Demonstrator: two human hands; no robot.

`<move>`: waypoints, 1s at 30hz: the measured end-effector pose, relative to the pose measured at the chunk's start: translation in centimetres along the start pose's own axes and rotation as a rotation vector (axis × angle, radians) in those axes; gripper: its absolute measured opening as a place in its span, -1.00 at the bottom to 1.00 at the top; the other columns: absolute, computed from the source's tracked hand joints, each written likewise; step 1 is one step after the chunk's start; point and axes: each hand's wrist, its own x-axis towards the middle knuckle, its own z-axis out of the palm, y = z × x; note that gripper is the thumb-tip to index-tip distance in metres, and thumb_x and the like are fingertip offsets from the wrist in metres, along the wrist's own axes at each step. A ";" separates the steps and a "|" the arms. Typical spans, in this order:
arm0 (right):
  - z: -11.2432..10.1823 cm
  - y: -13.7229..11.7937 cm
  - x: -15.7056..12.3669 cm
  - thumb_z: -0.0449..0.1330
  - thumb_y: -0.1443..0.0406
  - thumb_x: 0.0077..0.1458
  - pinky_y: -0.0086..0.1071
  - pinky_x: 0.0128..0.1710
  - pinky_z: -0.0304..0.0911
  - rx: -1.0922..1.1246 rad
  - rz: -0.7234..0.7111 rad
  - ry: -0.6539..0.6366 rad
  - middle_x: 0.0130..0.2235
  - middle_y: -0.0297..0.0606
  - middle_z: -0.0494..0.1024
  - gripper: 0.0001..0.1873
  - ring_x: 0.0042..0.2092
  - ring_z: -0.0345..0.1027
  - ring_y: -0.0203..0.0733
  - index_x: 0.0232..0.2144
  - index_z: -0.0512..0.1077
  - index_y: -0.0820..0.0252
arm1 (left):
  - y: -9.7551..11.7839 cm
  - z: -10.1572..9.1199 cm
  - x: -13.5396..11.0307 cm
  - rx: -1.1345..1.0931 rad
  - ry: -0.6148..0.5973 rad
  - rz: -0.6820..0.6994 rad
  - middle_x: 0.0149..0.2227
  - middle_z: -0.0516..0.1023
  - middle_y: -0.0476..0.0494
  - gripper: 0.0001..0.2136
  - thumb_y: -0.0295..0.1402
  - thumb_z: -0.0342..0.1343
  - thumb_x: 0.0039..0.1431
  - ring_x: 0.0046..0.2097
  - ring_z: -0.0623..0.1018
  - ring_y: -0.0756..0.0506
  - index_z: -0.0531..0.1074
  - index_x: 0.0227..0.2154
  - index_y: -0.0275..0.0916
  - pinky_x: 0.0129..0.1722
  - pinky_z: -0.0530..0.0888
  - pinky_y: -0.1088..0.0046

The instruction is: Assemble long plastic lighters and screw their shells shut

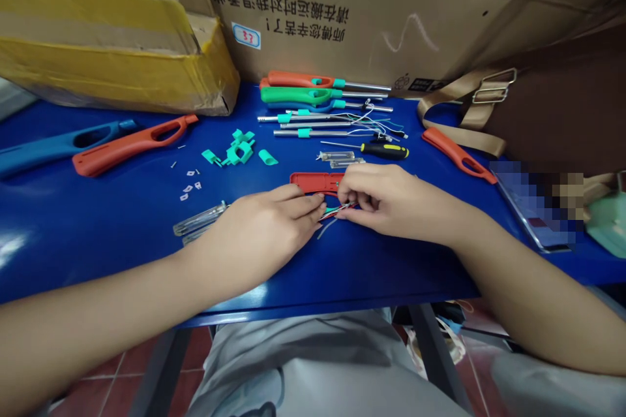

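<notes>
A red lighter housing half (315, 181) lies on the blue table, partly covered by my fingers. Over its near side, my left hand (274, 231) has its fingers bent together and pressed down at the parts; what lies under the fingertips is hidden. My right hand (386, 198) pinches thin wires (335, 213) at the housing's right side, thumb against curled fingers. A bit of turquoise plastic shows between the hands. Clear lighter fuel tanks (199, 218) rest beside my left wrist, and two more clear tanks (338, 156) lie just beyond the housing.
Assembled lighters (298, 96) and metal tubes with wires (317, 123) lie at the back, near a screwdriver (384, 151). Turquoise pieces (239, 149) and orange (132, 146) and blue shells (63, 146) are left. A phone (528, 208) lies right; cardboard boxes (313, 12) stand behind.
</notes>
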 end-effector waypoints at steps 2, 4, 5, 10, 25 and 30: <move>0.0 -0.1 -0.2 0.31 0.40 0.17 -0.46 -0.38 0.12 -0.006 0.020 0.004 -0.35 -0.37 0.40 -0.91 -0.39 0.22 -0.37 -0.31 0.44 0.25 | 0.2 0.0 -0.1 0.043 -0.051 0.005 0.00 0.65 -0.28 -0.75 -0.44 0.00 0.42 0.00 0.61 -0.24 0.60 -0.09 -0.38 0.02 0.59 0.18; 0.0 -0.2 -0.4 0.30 0.40 0.18 -0.45 -0.39 0.14 -0.016 0.038 -0.006 -0.34 -0.35 0.42 -0.94 -0.39 0.25 -0.37 -0.31 0.46 0.25 | 0.3 -0.1 -0.2 0.063 -0.085 0.001 0.04 0.63 -0.31 -0.74 -0.45 0.00 0.40 0.01 0.61 -0.24 0.60 -0.08 -0.38 0.03 0.59 0.18; 0.0 -0.3 -0.4 0.29 0.40 0.18 -0.45 -0.39 0.14 -0.031 0.053 -0.003 -0.34 -0.34 0.44 -0.95 -0.38 0.26 -0.35 -0.31 0.47 0.25 | 0.3 -0.1 -0.2 0.066 -0.092 0.000 0.06 0.62 -0.33 -0.73 -0.45 -0.01 0.40 0.01 0.61 -0.25 0.60 -0.07 -0.39 0.02 0.60 0.17; 0.0 -1.1 -0.5 0.28 0.40 0.18 -0.39 -0.37 0.15 -0.131 0.106 0.058 -0.36 -0.29 0.47 -0.95 -0.36 0.31 -0.29 -0.36 0.54 0.27 | 0.4 -0.2 -0.2 0.083 -0.072 0.009 0.07 0.61 -0.39 -0.67 -0.52 -0.08 0.38 0.00 0.62 -0.28 0.59 -0.04 -0.45 -0.03 0.63 0.15; -0.1 -0.8 -0.3 0.26 0.42 0.14 -0.39 -0.37 0.16 -0.045 0.123 -0.026 -0.37 -0.31 0.46 -0.96 -0.40 0.26 -0.32 -0.34 0.52 0.23 | 0.3 -0.6 -0.1 0.073 -0.086 0.027 0.06 0.61 -0.41 -0.54 -0.60 -0.27 0.35 -0.02 0.63 -0.28 0.58 -0.04 -0.45 -0.05 0.65 0.15; 0.0 -0.7 -0.1 0.28 0.41 0.11 -0.44 -0.39 0.17 0.057 0.164 -0.008 -0.40 -0.36 0.43 -0.95 -0.43 0.25 -0.37 -0.39 0.49 0.22 | 0.1 -0.5 0.0 -0.006 -0.071 -0.013 0.02 0.63 -0.36 -0.57 -0.54 -0.24 0.39 -0.02 0.63 -0.30 0.59 -0.07 -0.42 -0.08 0.66 0.11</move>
